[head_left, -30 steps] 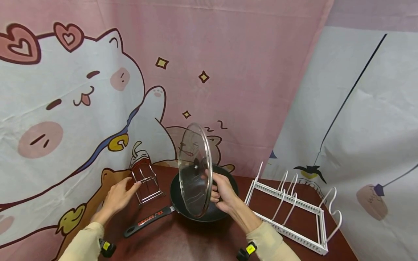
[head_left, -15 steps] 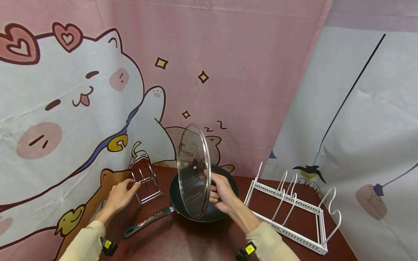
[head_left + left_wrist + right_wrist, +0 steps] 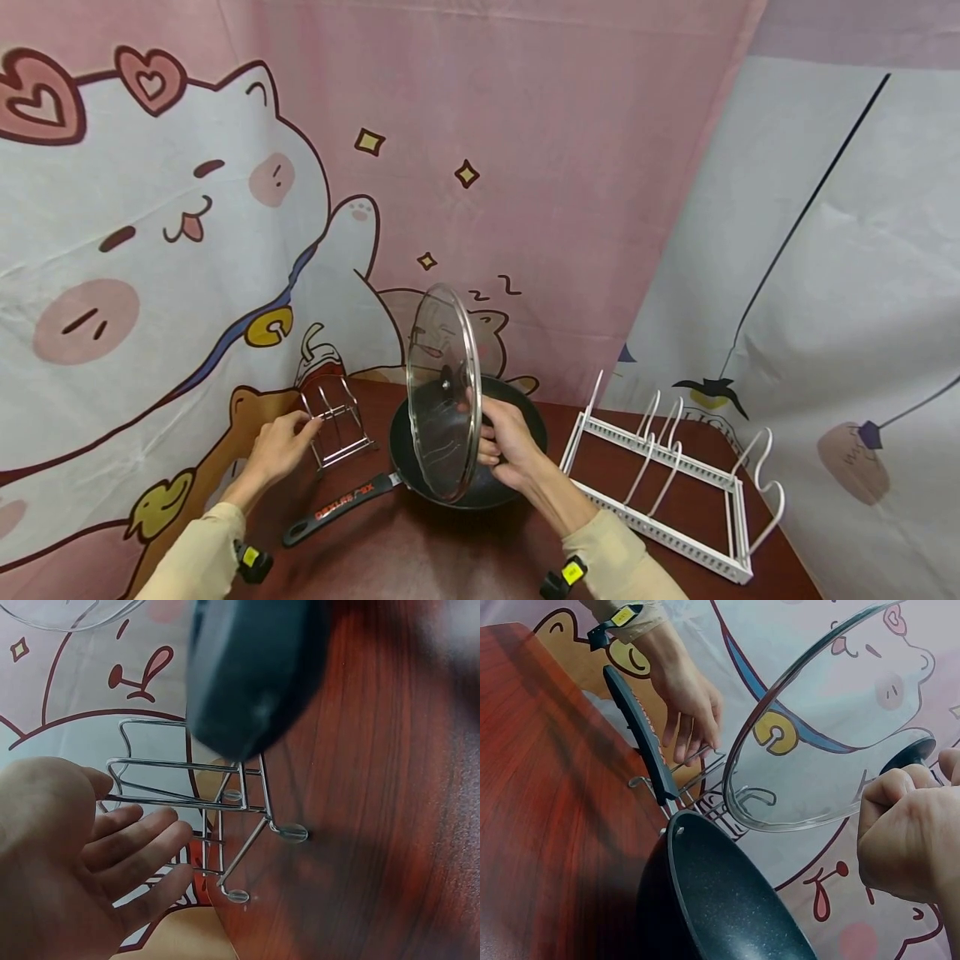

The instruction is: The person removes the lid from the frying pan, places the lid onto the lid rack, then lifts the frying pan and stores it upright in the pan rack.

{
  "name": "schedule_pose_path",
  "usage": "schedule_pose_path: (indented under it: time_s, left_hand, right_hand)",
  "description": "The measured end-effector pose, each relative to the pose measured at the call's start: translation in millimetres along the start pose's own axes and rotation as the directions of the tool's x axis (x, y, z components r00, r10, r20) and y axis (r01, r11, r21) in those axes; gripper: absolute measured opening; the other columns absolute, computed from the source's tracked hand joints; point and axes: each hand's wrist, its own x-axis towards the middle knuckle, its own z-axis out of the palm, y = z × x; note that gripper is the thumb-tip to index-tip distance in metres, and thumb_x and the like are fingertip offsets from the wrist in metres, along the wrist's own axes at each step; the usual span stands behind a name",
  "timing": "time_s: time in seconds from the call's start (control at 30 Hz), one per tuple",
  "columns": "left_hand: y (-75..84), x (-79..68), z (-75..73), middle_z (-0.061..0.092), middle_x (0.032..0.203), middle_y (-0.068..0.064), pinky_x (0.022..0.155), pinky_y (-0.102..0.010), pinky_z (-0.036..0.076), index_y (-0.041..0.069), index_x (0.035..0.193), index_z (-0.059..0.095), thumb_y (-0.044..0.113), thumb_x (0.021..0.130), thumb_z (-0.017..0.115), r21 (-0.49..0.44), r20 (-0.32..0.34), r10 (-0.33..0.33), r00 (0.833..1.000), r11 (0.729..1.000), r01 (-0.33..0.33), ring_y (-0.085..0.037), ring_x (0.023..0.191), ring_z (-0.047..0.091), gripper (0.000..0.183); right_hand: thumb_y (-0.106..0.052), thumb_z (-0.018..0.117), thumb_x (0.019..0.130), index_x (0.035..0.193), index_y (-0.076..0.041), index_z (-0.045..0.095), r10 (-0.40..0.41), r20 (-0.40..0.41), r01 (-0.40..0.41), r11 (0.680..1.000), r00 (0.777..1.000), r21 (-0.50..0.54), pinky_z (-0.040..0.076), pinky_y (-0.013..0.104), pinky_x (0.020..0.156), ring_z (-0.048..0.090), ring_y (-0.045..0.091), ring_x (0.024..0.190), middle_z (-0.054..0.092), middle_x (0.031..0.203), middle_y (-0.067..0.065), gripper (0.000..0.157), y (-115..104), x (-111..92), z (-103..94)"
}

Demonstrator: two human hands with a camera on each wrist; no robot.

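A round glass pot lid (image 3: 442,400) with a metal rim stands nearly upright over a black frying pan (image 3: 517,492). My right hand (image 3: 510,442) grips the lid's dark knob (image 3: 909,755), fingers curled in the right wrist view. At the left, a small chrome wire rack (image 3: 341,425) stands on the table against the printed cloth. My left hand (image 3: 277,450) pinches the end of its upper wire (image 3: 161,801) between thumb and forefinger. The other fingers of that hand reach out fairly straight beside the wires.
The pan's black handle (image 3: 341,508) points left toward the front of the red-brown table (image 3: 420,554). A white rack (image 3: 660,483) with upright loops stands at the right. Printed cloth (image 3: 525,167) hangs behind the table and along its sides.
The lid has shifted very slightly left with my right hand. My left hand stays at the wire rack, and the pan and white rack stay put.
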Motion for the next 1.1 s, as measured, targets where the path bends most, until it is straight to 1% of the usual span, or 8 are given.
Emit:
schedule_pose_path:
  time_s: [0.13,0.2,0.27,0.37,0.47,0.73,0.93,1.1]
  left_hand:
    - [1.0,0.4,-0.2,0.085,0.096,-0.015,0.071,-0.045,0.055,-0.002,0.125,0.077,0.035,0.118,0.060,-0.014,0.018,-0.009,1.000,1.000,0.010,-0.024,0.082,0.077,0.042]
    - [1.6,0.0,-0.4,0.085,0.095,-0.015,0.069,-0.042,0.053,-0.002,0.124,0.078,0.034,0.118,0.059,-0.021,0.027,-0.012,1.000,1.000,0.013,-0.022,0.080,0.076,0.041]
    - [2.4,-0.3,-0.8,0.085,0.096,-0.016,0.070,-0.044,0.055,-0.003,0.125,0.077,0.033,0.119,0.058,-0.018,0.027,-0.007,1.000,1.000,0.008,-0.024,0.082,0.078,0.041]
    - [3.4,-1.4,-1.4,0.085,0.097,-0.015,0.076,-0.053,0.059,-0.003,0.126,0.077,0.031,0.119,0.057,-0.002,0.019,-0.002,1.000,1.000,0.002,-0.033,0.090,0.081,0.040]
    - [3.9,-2.0,-2.1,0.085,0.096,-0.014,0.081,-0.060,0.060,-0.003,0.126,0.077,0.028,0.119,0.055,0.013,0.014,0.009,1.000,1.000,-0.009,-0.038,0.094,0.081,0.039]
    - [4.8,-2.3,-1.9,0.081,0.092,-0.008,0.074,-0.049,0.056,0.001,0.121,0.078,0.027,0.119,0.055,0.037,0.033,-0.004,0.999,0.999,0.003,-0.024,0.083,0.073,0.035]
    - [6.1,-1.2,-2.1,0.078,0.088,-0.006,0.071,-0.049,0.055,0.001,0.115,0.077,0.025,0.119,0.055,0.052,0.033,0.017,0.999,0.998,-0.019,-0.023,0.078,0.069,0.033]
    - [6.8,0.0,-1.9,0.074,0.085,-0.005,0.068,-0.044,0.051,0.002,0.112,0.076,0.024,0.120,0.054,0.055,0.046,0.015,0.999,0.998,-0.018,-0.021,0.074,0.064,0.032]
  right_hand:
    - [-0.037,0.063,0.116,0.106,-0.014,0.073,-0.004,-0.005,0.004,1.000,1.000,-0.007,0.027,0.016,0.041,0.032,-0.004,0.041,0.032,0.059,-0.017,0.028,1.1,0.6,0.4]
    - [-0.037,0.063,0.116,0.106,-0.014,0.073,-0.003,-0.007,0.003,1.000,1.000,-0.007,0.027,0.017,0.041,0.031,-0.003,0.041,0.032,0.058,-0.017,0.027,1.6,0.9,0.9]
    - [-0.037,0.063,0.117,0.106,-0.014,0.073,-0.002,-0.012,0.002,1.000,1.000,-0.006,0.027,0.017,0.041,0.030,-0.003,0.041,0.032,0.058,-0.017,0.028,2.3,1.4,1.1]
    - [-0.037,0.063,0.117,0.105,-0.013,0.072,0.005,-0.025,-0.005,1.000,1.000,0.004,0.027,0.017,0.040,0.030,-0.003,0.040,0.032,0.058,-0.017,0.028,2.6,2.0,2.5]
    - [-0.038,0.062,0.117,0.105,-0.012,0.071,0.015,-0.033,-0.014,1.000,0.999,0.022,0.027,0.016,0.039,0.031,-0.003,0.039,0.032,0.058,-0.017,0.030,2.9,2.6,3.6]
    - [-0.039,0.061,0.117,0.105,-0.012,0.068,0.026,-0.031,-0.025,0.999,0.999,0.031,0.026,0.017,0.039,0.031,-0.003,0.039,0.031,0.058,-0.016,0.031,3.6,4.8,6.3]
    - [-0.041,0.063,0.116,0.109,-0.010,0.069,0.024,-0.054,-0.023,0.999,0.998,0.024,0.026,0.017,0.039,0.030,-0.003,0.039,0.030,0.059,-0.016,0.032,4.0,7.7,8.3]
    - [-0.042,0.064,0.115,0.112,-0.010,0.069,0.017,-0.056,-0.016,1.000,0.998,0.020,0.026,0.017,0.039,0.029,-0.003,0.039,0.031,0.059,-0.016,0.033,4.2,9.8,10.1]
